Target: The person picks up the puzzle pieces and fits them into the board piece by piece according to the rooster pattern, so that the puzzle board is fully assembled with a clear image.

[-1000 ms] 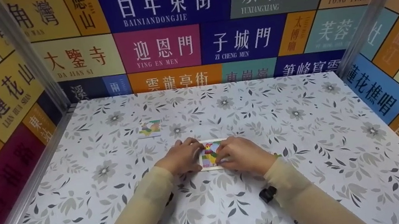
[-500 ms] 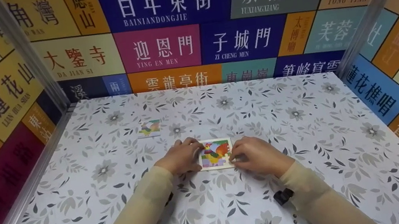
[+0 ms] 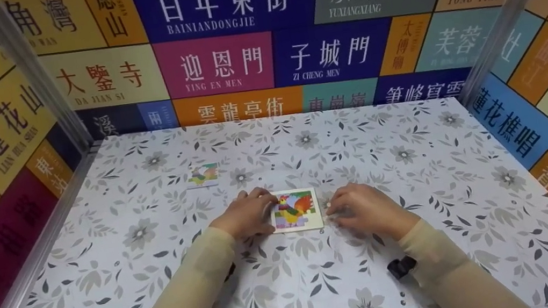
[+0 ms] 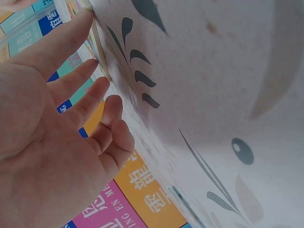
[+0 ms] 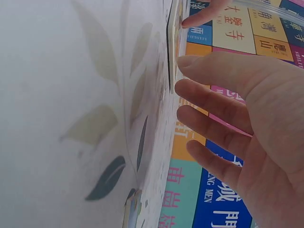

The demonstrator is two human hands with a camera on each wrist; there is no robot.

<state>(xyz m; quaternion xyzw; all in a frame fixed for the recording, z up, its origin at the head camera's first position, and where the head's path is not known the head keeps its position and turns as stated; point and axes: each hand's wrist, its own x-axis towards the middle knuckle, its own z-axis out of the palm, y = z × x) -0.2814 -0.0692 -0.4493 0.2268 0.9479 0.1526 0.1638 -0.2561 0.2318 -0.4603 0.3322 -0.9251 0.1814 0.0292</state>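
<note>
A small jigsaw puzzle with a colourful rooster picture and a pale frame lies flat on the table. Pieces fill most of it, while its lower right corner shows pale backing. My left hand rests at its left edge, with thumb and fingertips touching the frame; the left wrist view shows these fingers mostly straight. Just off the right edge, my right hand hovers low with nothing in its loosely bent fingers. In the right wrist view a puzzle piece lies on the table beyond the little finger; the head view hides it behind that hand.
A smaller square rooster picture lies farther back on the left. The table has a flowered cover. Panels with large printed characters enclose the back and sides, with clear corner posts.
My right hand has drawn back to the right from over the puzzle, uncovering the rooster's tail and the pale corner. My left hand keeps its place at the left edge.
</note>
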